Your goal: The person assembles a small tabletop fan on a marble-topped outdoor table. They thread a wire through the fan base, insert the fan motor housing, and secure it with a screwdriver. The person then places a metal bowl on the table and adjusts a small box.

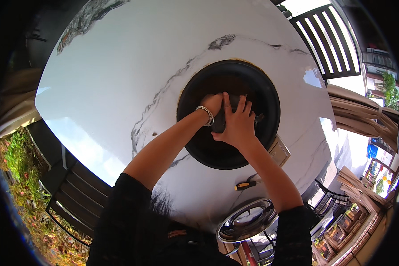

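Observation:
Both my hands are over a round black basin-like recess (pixel 195 144) in a white marble-patterned table (pixel 115 57). A dark, block-like part (pixel 219 119) lies inside it, its kind not clear. My right hand (pixel 239 122) grips this part, thumb on the near side and fingers spread over its far side. My left hand (pixel 213 104), with a beaded bracelet (pixel 207 114) at the wrist, is curled closed against the part's left end. What its fingers hold is hidden. Small metal fittings (pixel 259 117) show just right of my right hand.
Near the table's front edge lies a screwdriver (pixel 245 185) with a yellow and black handle. A shiny round metal piece (pixel 248 219) is close to my body. A beige rectangular plate (pixel 279 152) sits beside the recess. Dark slatted chairs (pixel 326 40) stand around the table.

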`<control>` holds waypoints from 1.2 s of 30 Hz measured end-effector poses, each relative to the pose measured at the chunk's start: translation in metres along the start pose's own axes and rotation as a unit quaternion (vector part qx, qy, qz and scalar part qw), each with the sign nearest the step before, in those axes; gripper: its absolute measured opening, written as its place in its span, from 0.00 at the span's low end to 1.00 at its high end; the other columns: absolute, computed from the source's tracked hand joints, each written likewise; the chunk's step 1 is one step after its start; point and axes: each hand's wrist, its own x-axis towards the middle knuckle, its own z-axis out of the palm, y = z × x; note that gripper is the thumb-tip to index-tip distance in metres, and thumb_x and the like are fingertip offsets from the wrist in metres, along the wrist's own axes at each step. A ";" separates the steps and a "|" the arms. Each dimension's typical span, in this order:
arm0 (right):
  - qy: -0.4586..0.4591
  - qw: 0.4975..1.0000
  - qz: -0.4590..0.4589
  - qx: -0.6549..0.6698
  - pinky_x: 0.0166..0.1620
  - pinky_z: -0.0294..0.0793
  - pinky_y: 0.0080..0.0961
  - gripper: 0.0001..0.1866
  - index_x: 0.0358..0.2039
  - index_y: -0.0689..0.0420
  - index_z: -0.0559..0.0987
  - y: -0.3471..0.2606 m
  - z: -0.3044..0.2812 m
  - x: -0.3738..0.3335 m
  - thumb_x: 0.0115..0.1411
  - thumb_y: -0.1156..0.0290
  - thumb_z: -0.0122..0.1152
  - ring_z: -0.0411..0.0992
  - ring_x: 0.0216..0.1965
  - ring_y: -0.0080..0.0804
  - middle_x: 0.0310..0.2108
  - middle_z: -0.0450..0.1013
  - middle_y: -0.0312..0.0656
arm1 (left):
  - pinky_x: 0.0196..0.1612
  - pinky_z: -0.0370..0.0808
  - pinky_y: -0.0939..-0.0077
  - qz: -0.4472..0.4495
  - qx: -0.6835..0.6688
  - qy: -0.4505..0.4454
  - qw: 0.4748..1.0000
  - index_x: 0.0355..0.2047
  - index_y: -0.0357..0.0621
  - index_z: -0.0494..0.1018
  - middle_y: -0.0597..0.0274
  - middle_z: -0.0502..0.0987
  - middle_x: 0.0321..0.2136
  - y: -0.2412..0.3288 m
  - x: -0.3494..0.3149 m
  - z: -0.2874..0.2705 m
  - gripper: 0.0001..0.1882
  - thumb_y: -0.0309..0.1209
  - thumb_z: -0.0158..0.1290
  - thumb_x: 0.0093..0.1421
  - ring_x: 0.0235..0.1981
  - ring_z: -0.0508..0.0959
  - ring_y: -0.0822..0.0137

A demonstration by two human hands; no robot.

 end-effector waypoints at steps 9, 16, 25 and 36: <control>-0.024 0.999 0.026 0.022 0.47 0.64 0.58 0.62 0.64 0.43 0.41 -0.004 -0.005 0.001 0.34 0.47 0.71 0.48 0.55 0.64 0.57 0.40 0.63 | 0.47 0.67 0.66 -0.024 -0.036 0.000 0.999 0.39 0.37 0.73 0.45 0.75 0.37 0.002 0.006 -0.006 0.21 0.40 0.35 0.62 0.40 0.74 0.56; 0.054 0.992 -0.009 0.117 0.46 0.68 0.49 0.61 0.63 0.45 0.44 0.002 -0.012 0.000 0.33 0.53 0.73 0.53 0.54 0.61 0.55 0.46 0.60 | 0.49 0.64 0.69 -0.041 -0.212 -0.011 0.976 0.43 0.33 0.72 0.45 0.75 0.39 -0.013 0.016 -0.001 0.27 0.45 0.33 0.62 0.41 0.73 0.58; 0.023 0.980 -0.071 0.186 0.53 0.62 0.46 0.60 0.64 0.43 0.44 0.026 -0.023 0.009 0.34 0.55 0.72 0.55 0.56 0.58 0.56 0.49 0.62 | 0.50 0.64 0.66 -0.100 -0.333 0.002 0.938 0.45 0.35 0.71 0.43 0.72 0.44 -0.001 0.019 0.004 0.25 0.41 0.31 0.63 0.45 0.72 0.53; -0.027 0.975 -0.082 0.204 0.56 0.58 0.44 0.58 0.64 0.41 0.44 0.027 -0.010 0.022 0.36 0.58 0.72 0.53 0.59 0.55 0.59 0.47 0.62 | 0.51 0.64 0.65 -0.068 -0.316 0.001 0.946 0.46 0.35 0.70 0.43 0.72 0.45 0.006 0.022 -0.002 0.25 0.40 0.31 0.62 0.46 0.71 0.52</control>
